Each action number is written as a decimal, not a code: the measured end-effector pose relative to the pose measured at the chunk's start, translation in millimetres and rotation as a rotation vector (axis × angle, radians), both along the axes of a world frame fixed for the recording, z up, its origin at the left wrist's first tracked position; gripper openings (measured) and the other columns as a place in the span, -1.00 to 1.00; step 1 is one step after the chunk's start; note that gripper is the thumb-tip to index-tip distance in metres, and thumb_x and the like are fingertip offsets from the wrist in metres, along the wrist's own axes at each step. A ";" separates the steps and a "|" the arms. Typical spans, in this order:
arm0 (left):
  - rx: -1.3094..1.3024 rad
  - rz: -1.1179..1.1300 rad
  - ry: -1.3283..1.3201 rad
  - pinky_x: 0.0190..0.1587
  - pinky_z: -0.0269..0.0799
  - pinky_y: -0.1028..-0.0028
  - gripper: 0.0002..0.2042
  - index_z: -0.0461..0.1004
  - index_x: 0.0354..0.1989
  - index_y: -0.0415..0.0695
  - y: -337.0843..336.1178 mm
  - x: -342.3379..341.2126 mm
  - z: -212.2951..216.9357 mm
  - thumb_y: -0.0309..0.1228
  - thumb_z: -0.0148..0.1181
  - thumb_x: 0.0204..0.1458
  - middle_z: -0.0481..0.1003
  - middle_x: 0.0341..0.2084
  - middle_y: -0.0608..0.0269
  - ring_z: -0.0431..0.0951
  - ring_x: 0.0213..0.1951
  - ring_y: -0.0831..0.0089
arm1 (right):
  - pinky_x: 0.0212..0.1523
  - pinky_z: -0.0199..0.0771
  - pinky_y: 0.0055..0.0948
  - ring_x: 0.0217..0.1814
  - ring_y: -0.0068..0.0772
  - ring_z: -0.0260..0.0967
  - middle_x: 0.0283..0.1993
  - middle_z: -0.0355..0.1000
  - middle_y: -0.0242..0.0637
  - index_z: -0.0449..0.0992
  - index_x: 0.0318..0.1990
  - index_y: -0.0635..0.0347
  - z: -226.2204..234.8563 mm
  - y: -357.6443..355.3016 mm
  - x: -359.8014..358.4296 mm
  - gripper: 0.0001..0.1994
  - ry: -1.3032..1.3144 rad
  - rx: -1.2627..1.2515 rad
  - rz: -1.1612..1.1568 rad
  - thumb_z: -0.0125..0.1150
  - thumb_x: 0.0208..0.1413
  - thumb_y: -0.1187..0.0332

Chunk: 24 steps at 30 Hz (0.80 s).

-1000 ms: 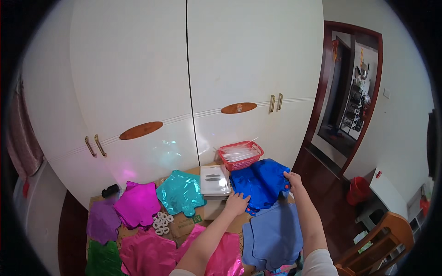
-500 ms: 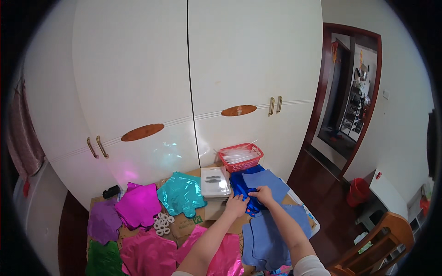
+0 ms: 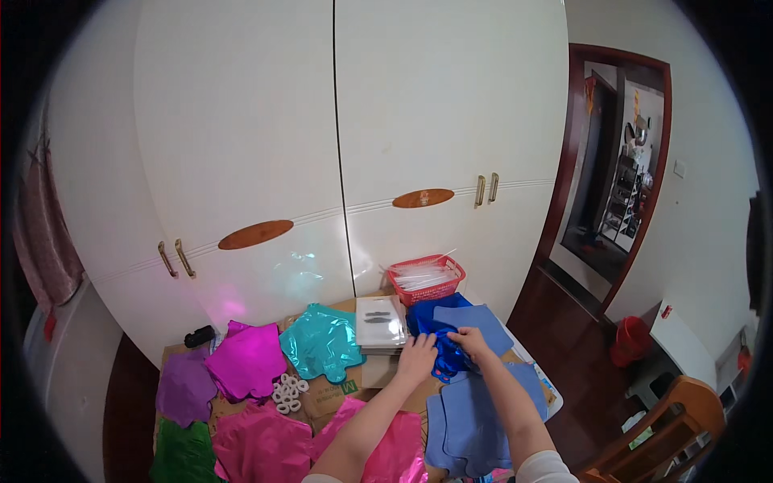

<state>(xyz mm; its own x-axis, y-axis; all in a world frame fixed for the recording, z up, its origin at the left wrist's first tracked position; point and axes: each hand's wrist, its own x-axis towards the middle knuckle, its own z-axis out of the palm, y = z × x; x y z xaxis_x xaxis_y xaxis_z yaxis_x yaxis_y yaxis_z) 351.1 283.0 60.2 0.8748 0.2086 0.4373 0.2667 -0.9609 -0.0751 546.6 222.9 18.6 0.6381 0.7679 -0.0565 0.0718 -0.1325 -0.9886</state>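
A flat, shiny dark-blue foil balloon (image 3: 452, 362) lies at the right of the table, crumpled between my hands. My right hand (image 3: 473, 348) pinches its upper right part between thumb and fingers. Fingers fanned out, my left hand (image 3: 416, 359) rests on its left edge, beside the stack of clear packets (image 3: 380, 320). More of the dark-blue foil (image 3: 427, 309) shows behind. A dull blue flat sheet (image 3: 477, 322) lies just past my right hand, and similar blue sheets (image 3: 483, 427) spread below my right forearm.
A red basket (image 3: 427, 279) of white sticks stands at the back against the white wardrobe (image 3: 451, 97). Teal (image 3: 322, 342), magenta (image 3: 245, 358), purple (image 3: 185, 394), green (image 3: 183, 451) and pink (image 3: 262, 443) foil pieces cover the left, around white ring-shaped rolls (image 3: 287, 394). A wooden chair (image 3: 668, 435) stands right.
The dark-blue foil is lifted and bunched more between my hands. My right hand has shifted slightly right and down. The whole view has also shifted a little.
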 end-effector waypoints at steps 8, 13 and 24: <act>-0.055 0.024 0.218 0.21 0.08 0.15 -0.70 0.38 -0.09 -0.16 25.4 7.4 -40.9 -0.35 -0.22 0.10 0.36 0.03 -0.04 0.35 0.09 0.16 | -0.48 0.26 -0.24 -0.42 -0.43 0.28 -0.44 0.38 -0.32 0.47 -0.42 0.23 3.7 -18.5 85.7 -0.92 0.540 0.186 -0.538 0.23 -0.08 0.45; -0.099 0.032 0.197 0.21 0.08 0.14 -0.70 0.37 -0.08 -0.16 25.0 10.7 -45.7 -0.35 -0.23 0.10 0.32 0.07 -0.06 0.32 0.11 0.15 | -0.22 0.36 -0.24 -0.31 -0.11 0.36 -0.39 0.38 -0.14 0.37 -0.35 0.26 38.1 -76.4 173.7 -0.85 -0.427 0.218 -1.303 0.18 -0.09 0.48; -0.292 -0.102 -0.264 0.20 0.10 0.19 -0.73 0.37 -0.17 -0.21 -8.1 -61.8 29.7 -0.34 0.01 -0.01 0.33 0.03 -0.05 0.29 0.12 0.11 | -0.21 0.39 -0.17 -0.22 -0.03 0.37 -0.30 0.40 -0.08 0.51 -0.37 0.23 190.6 71.2 -54.2 -0.86 -1.594 0.450 -0.106 0.04 -0.08 0.44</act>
